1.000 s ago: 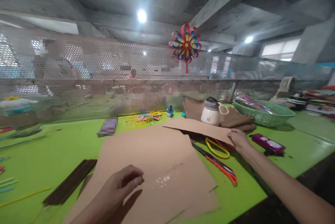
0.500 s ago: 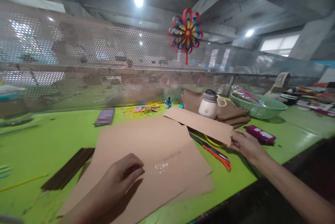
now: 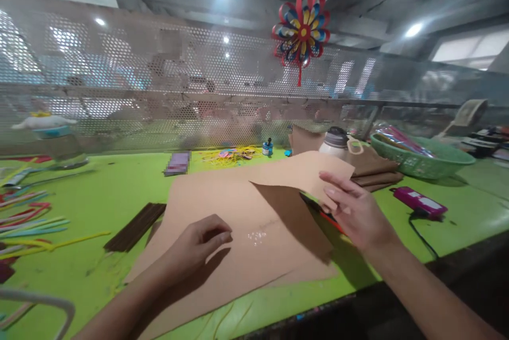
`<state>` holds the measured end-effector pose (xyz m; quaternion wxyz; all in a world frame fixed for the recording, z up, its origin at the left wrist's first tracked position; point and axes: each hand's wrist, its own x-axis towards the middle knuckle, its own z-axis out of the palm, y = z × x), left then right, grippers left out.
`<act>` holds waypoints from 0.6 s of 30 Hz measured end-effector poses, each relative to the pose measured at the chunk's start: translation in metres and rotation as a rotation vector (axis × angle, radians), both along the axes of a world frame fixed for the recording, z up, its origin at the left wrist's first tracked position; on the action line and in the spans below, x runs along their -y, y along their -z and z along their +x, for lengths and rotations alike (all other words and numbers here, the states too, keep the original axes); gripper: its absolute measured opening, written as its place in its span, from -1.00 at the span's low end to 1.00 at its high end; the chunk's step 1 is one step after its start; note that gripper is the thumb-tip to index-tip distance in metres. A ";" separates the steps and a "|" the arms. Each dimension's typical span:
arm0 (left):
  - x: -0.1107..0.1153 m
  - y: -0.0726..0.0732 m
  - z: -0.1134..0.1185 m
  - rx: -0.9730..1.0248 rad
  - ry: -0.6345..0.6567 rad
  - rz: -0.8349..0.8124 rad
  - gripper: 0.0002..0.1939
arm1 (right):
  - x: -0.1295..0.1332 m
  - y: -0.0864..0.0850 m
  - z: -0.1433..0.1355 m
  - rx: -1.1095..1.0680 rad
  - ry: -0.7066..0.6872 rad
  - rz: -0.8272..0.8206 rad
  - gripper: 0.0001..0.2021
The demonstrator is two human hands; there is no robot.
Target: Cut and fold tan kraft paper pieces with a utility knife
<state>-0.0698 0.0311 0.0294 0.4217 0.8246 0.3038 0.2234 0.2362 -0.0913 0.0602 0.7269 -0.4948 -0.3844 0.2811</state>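
Observation:
My right hand (image 3: 358, 212) grips the end of a brown paper strip (image 3: 294, 167) between thumb and fingers. This strip is raised and bowed over a large brown paper sheet (image 3: 222, 276), casting a shadow on it. Over the large sheet, my left hand (image 3: 202, 242) is loosely curled, thumb a little apart from the fingers, with nothing visible in it. A shiny wet-looking patch (image 3: 256, 237) marks the sheet to its right. Behind my right hand and the strip, a utility knife (image 3: 332, 220) with an orange handle is partly hidden.
Dark brown strips (image 3: 135, 227) lie left of the sheet. Behind stand a lidded bottle (image 3: 333, 141), folded brown material (image 3: 377, 170), a small blue bottle (image 3: 268, 147) and yellow shreds (image 3: 234, 155). A green basket (image 3: 429, 162) and purple device (image 3: 420, 203) are on the right.
My right hand has moved left and lifted the paper strip over the large sheet, where it now bows. My left hand stays over the sheet. The view has shifted.

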 end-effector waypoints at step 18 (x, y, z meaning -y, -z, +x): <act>0.019 -0.010 -0.006 0.382 -0.186 -0.356 -0.33 | 0.028 -0.050 -0.094 2.176 -0.624 0.270 -0.88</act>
